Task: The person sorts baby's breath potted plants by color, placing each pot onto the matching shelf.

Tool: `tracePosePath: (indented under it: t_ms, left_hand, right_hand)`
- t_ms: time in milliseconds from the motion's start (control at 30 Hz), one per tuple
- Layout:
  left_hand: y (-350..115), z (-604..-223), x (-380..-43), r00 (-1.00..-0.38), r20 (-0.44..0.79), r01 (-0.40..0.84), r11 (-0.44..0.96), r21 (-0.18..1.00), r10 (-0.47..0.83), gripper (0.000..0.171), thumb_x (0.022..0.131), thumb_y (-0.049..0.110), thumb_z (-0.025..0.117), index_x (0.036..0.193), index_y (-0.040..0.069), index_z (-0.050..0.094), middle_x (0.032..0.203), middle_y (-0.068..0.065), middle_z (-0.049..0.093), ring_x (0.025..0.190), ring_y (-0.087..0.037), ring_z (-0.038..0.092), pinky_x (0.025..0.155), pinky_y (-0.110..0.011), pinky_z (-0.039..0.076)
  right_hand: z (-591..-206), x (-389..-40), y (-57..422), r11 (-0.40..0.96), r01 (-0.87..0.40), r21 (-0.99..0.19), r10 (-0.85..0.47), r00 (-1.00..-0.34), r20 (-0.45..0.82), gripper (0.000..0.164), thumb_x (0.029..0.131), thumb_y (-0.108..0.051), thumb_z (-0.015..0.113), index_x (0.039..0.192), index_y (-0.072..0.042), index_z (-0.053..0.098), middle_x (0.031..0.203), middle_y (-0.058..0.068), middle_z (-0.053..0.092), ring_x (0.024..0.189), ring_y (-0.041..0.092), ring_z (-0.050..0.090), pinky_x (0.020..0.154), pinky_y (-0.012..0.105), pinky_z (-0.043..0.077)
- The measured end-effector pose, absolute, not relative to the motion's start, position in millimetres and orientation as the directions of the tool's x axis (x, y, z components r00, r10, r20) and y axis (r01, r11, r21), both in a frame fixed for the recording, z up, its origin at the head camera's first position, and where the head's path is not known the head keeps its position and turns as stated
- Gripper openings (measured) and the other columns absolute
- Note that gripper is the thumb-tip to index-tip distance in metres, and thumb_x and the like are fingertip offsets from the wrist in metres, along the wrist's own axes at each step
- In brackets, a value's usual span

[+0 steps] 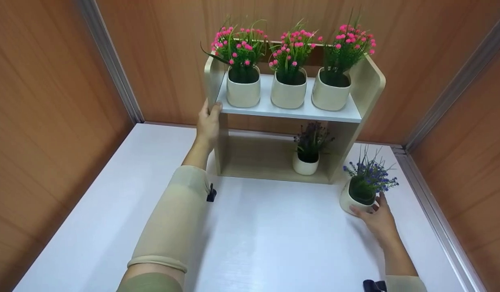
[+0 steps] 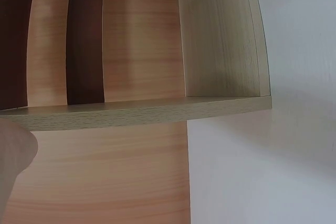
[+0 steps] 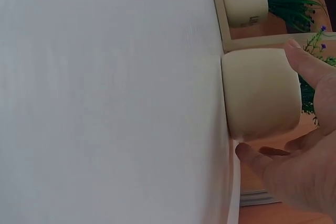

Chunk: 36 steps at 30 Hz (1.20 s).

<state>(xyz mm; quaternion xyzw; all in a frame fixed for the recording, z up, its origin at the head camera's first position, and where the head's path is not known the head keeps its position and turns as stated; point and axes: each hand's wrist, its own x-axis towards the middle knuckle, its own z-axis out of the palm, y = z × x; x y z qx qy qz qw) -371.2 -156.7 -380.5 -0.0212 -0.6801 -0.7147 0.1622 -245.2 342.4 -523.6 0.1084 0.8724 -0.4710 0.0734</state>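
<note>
A two-tier wooden shelf (image 1: 335, 142) stands against the back wall. My left hand (image 1: 208, 125) grips its left side panel at the height of the upper board, thumb at the front edge; in the left wrist view only part of the thumb shows. Just outside the shelf's right side, a potted plant with blue-purple flowers (image 1: 370, 178) sits on the table in a cream pot (image 3: 262, 93). Around that pot is my right hand (image 1: 375, 217), its thumb (image 3: 304, 61) at the rim and its other fingers along the opposite side, partly hidden behind the pot.
Three cream pots with pink flowers (image 1: 289, 91) line the upper board. On the lower level, a dark purple-flowered plant in a small cream pot (image 1: 305, 165) stands toward the right. Wooden walls with metal edge strips (image 1: 440, 219) enclose the white table (image 1: 274, 235) at the left, back and right.
</note>
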Motion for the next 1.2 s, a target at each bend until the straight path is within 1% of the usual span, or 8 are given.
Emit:
tracePosePath:
  t_ms: [133,233,400,533,733,933,1067,1200]
  left_hand:
    - [-157,-381,-371,-0.945,0.252,0.261,-0.018,0.965,-0.207,0.058,0.104,0.037,0.048,0.158,0.027,0.031,0.163,0.0,0.035,0.156,-0.019,0.022,0.13,-0.043,0.013]
    - [-157,-382,-371,-0.948,0.245,0.253,-0.014,0.967,-0.203,0.059,0.103,0.038,0.048,0.158,0.028,0.03,0.164,0.0,0.034,0.157,-0.019,0.022,0.13,-0.044,0.013]
    - [-157,-380,-369,-0.948,0.262,0.269,-0.011,0.963,-0.182,0.056,0.103,0.037,0.046,0.157,0.027,0.032,0.162,-0.001,0.036,0.157,-0.02,0.021,0.13,-0.045,0.011]
    - [-156,-380,-368,-0.949,0.259,0.267,-0.021,0.963,-0.182,0.058,0.103,0.037,0.047,0.158,0.026,0.031,0.163,-0.001,0.034,0.157,-0.019,0.02,0.13,-0.043,0.011]
    - [-158,-380,-368,-0.953,0.241,0.25,-0.03,0.968,-0.182,0.06,0.103,0.039,0.048,0.159,0.028,0.028,0.166,-0.001,0.03,0.158,-0.019,0.017,0.131,-0.042,0.01]
    - [-159,-380,-369,-0.951,0.237,0.243,-0.003,0.97,-0.199,0.06,0.103,0.041,0.048,0.159,0.029,0.029,0.165,-0.001,0.033,0.157,-0.02,0.02,0.13,-0.044,0.012]
    - [-159,-380,-368,-0.953,0.221,0.223,0.014,0.975,-0.206,0.06,0.103,0.042,0.048,0.159,0.03,0.029,0.165,-0.001,0.033,0.157,-0.021,0.021,0.13,-0.045,0.013]
    - [-159,-380,-368,-0.953,0.222,0.224,0.014,0.974,-0.206,0.06,0.103,0.042,0.049,0.158,0.03,0.03,0.164,-0.002,0.034,0.157,-0.021,0.021,0.13,-0.045,0.014]
  right_hand:
    - [-525,-249,341,0.505,0.243,-0.828,0.12,-0.97,-0.212,0.136,0.081,-0.054,0.079,0.155,-0.017,-0.03,0.168,0.024,-0.007,0.153,0.049,0.016,0.122,0.055,0.029]
    - [-527,-251,342,0.501,0.241,-0.831,0.119,-0.971,-0.21,0.136,0.081,-0.054,0.079,0.154,-0.019,-0.031,0.168,0.023,-0.007,0.153,0.049,0.014,0.122,0.055,0.028]
    - [-529,-254,342,0.526,0.223,-0.821,0.106,-0.975,-0.196,0.132,0.082,-0.055,0.077,0.157,-0.018,-0.024,0.168,0.022,-0.007,0.152,0.053,0.01,0.124,0.058,0.022]
    - [-529,-255,341,0.532,0.213,-0.819,0.109,-0.977,-0.184,0.128,0.083,-0.053,0.077,0.16,-0.015,-0.018,0.168,0.023,-0.003,0.152,0.053,0.009,0.124,0.059,0.019]
    - [-527,-254,338,0.538,0.225,-0.812,0.124,-0.974,-0.188,0.125,0.083,-0.053,0.077,0.161,-0.01,-0.01,0.168,0.025,0.005,0.152,0.053,0.012,0.124,0.059,0.022]
    - [-520,-250,329,0.522,0.228,-0.822,0.124,-0.974,-0.191,0.124,0.082,-0.052,0.079,0.161,-0.006,-0.005,0.167,0.026,0.009,0.152,0.051,0.016,0.122,0.057,0.028]
    - [-513,-245,320,0.529,0.212,-0.822,0.104,-0.977,-0.185,0.124,0.081,-0.055,0.078,0.161,-0.007,-0.003,0.167,0.026,0.009,0.152,0.051,0.017,0.122,0.057,0.028]
    - [-507,-239,309,0.527,0.169,-0.833,0.072,-0.985,-0.154,0.122,0.082,-0.054,0.078,0.162,-0.008,-0.002,0.167,0.025,0.01,0.152,0.051,0.017,0.122,0.056,0.028]
